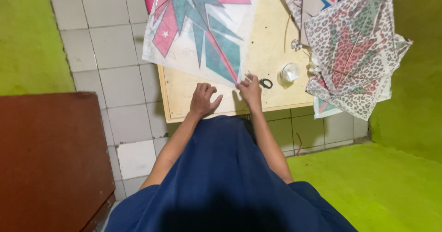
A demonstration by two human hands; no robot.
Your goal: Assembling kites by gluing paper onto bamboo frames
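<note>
Here, closest to me, I see a blue garment (221,176) filling the lower middle of the view, with both bare forearms reaching forward from it. To the left stands a dark brown cabinet top (50,153), and green carpet (382,186) spreads to the right, with pale floor tiles (110,75) between.

My left hand (203,99) rests on the near edge of the low wooden board (193,98), fingers curled loosely together and thumb out to the side, gripping nothing that I can make out. Just beside it, my right hand (251,90) pinches the bottom tip of the pink and teal kite (198,29), fingertips closed on the paper corner where the centre stick ends.

Just right of that hand lie small black-handled scissors (265,82), and a little farther a clear roll of tape (289,71), both on the board. The kite spreads away from me across the board's far left part. On the right, a stack of leopard-print kites (354,52) overhangs the board's edge.
</note>
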